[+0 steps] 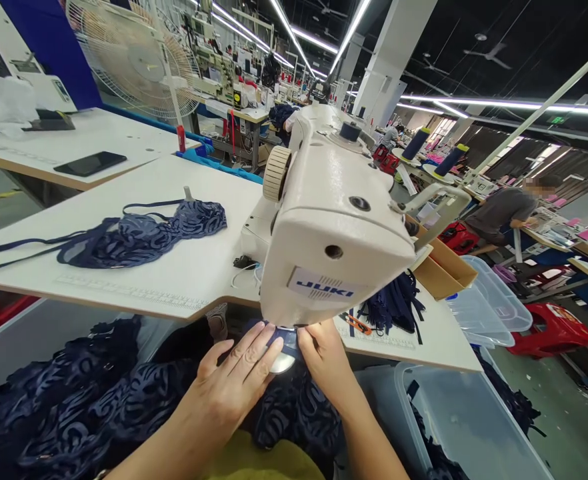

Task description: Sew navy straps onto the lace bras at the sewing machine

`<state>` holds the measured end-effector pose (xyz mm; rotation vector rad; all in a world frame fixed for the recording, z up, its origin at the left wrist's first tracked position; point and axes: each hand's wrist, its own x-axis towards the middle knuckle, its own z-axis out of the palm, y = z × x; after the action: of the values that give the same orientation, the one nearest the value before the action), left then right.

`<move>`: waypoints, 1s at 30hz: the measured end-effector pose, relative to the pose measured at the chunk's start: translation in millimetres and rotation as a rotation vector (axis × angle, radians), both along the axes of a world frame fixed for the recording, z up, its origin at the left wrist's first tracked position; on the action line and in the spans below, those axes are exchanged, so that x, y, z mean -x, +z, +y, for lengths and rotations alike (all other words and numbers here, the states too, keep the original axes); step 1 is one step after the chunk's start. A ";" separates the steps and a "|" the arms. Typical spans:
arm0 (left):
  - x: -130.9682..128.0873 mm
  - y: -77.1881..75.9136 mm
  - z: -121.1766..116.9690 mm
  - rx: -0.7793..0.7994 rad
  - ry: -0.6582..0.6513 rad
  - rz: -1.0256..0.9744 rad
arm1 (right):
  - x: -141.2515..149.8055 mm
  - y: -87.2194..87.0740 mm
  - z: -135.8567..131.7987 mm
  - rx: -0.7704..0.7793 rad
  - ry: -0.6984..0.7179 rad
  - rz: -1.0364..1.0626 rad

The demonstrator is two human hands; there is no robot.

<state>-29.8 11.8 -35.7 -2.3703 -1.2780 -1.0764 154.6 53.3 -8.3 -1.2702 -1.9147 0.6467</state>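
Observation:
A white JUKI sewing machine (334,260) stands in front of me, its head covering the needle area. Just below it my left hand (237,377) lies with fingers stretched flat over navy fabric at a shiny metal plate (283,362). On the plate's other side, my right hand (327,357) has thumb and fingers closed on the edge of a navy bra (289,341). Patterned navy cloth (299,410) hangs below the hands over my lap. How the bra lies under the machine head is hidden.
Another navy bra (149,230) lies on the white table (214,180) at left. Orange-handled snips (357,325) and navy straps (394,300) lie at right. Bra pieces (84,393) fill the lower left; a clear plastic bin (469,407) stands lower right. A phone (91,163) rests on the far-left table.

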 end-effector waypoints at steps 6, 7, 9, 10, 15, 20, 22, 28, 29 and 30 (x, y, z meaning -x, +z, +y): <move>-1.1 -0.2 1.4 -0.033 0.058 -0.029 | 0.7 -3.2 -0.3 0.017 -0.014 -0.034; -0.9 -0.8 1.4 -0.033 0.062 -0.028 | 0.9 -3.6 -0.6 0.018 -0.012 -0.033; -0.2 -1.4 0.7 -0.023 0.067 -0.033 | 1.2 -3.9 -1.1 0.019 -0.010 -0.033; 0.2 -1.5 0.3 -0.014 0.067 -0.036 | 1.2 -4.0 -1.3 0.020 -0.010 -0.035; 0.0 -0.8 -1.3 -0.013 0.060 -0.001 | -0.9 -4.2 -2.4 0.031 -0.006 -0.029; -2.6 -2.1 -1.3 -0.007 0.062 0.054 | -6.2 -12.6 -4.5 0.018 0.009 0.047; -3.9 -2.5 -0.8 -0.014 0.061 0.040 | -9.6 -21.8 -4.8 0.019 -0.013 0.122; -6.7 4.5 0.2 0.005 0.047 0.036 | -35.3 -63.8 -1.7 0.108 0.052 -0.011; -6.6 5.7 0.1 0.011 0.049 0.033 | -42.2 -70.1 -1.3 0.119 0.092 -0.100; -6.0 6.4 -0.3 0.017 0.046 0.023 | -49.5 -75.2 -1.3 0.128 0.125 -0.166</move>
<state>-23.8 11.5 -29.2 -2.3469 -1.3312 -1.0257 204.1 52.0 -83.4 -1.3265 -2.1313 0.7589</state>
